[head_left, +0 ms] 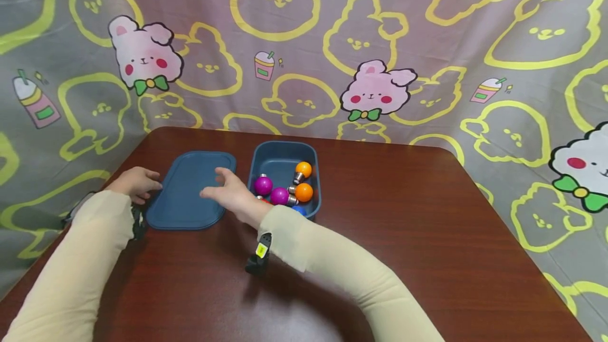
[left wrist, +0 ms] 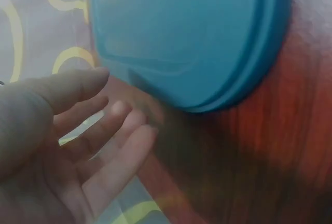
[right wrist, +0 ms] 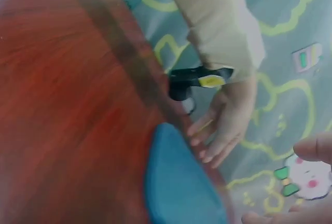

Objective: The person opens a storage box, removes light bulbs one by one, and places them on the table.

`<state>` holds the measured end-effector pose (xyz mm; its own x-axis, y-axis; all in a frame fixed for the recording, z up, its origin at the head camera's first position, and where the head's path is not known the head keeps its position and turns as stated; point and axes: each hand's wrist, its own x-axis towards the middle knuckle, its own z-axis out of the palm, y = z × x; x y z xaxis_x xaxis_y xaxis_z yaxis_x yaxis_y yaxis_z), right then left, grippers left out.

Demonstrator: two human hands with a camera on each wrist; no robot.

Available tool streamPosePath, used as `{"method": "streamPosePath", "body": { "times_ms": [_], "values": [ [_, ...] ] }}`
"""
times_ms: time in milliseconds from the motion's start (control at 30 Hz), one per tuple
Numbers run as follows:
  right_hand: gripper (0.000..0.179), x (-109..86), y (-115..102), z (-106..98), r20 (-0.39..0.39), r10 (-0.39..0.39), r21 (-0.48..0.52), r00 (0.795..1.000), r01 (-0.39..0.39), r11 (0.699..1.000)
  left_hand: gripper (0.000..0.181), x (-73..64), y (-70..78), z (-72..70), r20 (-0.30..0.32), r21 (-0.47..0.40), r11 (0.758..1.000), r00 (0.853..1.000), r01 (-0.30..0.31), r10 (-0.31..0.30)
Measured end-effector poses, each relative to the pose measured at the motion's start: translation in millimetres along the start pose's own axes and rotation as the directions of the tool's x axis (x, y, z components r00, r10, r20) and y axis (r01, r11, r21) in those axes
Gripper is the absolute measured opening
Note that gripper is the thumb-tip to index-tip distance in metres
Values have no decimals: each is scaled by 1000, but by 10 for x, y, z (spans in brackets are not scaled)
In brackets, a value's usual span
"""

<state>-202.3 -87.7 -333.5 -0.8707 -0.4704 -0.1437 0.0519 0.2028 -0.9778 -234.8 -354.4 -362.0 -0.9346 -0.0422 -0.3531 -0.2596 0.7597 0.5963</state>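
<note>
A flat blue lid (head_left: 190, 189) with rounded corners lies on the table's left part. My left hand (head_left: 135, 182) is at the lid's left edge, fingers relaxed and nothing in its grasp; in the left wrist view its fingertips stay a little apart from the lid (left wrist: 176, 27). Over the lid's right side hovers my right hand (head_left: 233, 194), thumb and fingers spread and holding nothing. Just right of it stands a blue box (head_left: 277, 153) containing toy light bulbs, among them a purple bulb (head_left: 263, 185) and an orange bulb (head_left: 304, 192). My right forearm partly hides the box's near end.
The brown wooden table (head_left: 380, 215) stretches away to the right. A patterned cloth (head_left: 304, 57) with cartoon bears and rabbits hangs behind it and along its sides. Each wrist carries a black strap-on camera, the right camera (head_left: 258, 257) bearing a yellow label.
</note>
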Motion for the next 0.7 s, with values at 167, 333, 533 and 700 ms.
{"method": "streamPosePath", "body": {
  "times_ms": [167, 333, 533, 700],
  "values": [
    [63, -82, -214, -244, 62, -58, -34, 996, 60, 998, 58, -39, 139, -19, -139, 74, 996, 988, -53, 63],
    [61, -134, -328, -515, 109, -110, -73, 988, 118, 990, 62, -91, 445, 20, -182, 109, 980, 965, -168, 186],
    [59, -181, -345, -806, 118, -150, -116, 982, 164, 980, 64, -197, 868, 158, -203, 134, 945, 925, -299, 322],
    [57, -219, -285, -1005, 108, -171, -153, 979, 186, 971, 63, -295, 1129, 342, -199, 117, 915, 893, -387, 403]
  ]
}}
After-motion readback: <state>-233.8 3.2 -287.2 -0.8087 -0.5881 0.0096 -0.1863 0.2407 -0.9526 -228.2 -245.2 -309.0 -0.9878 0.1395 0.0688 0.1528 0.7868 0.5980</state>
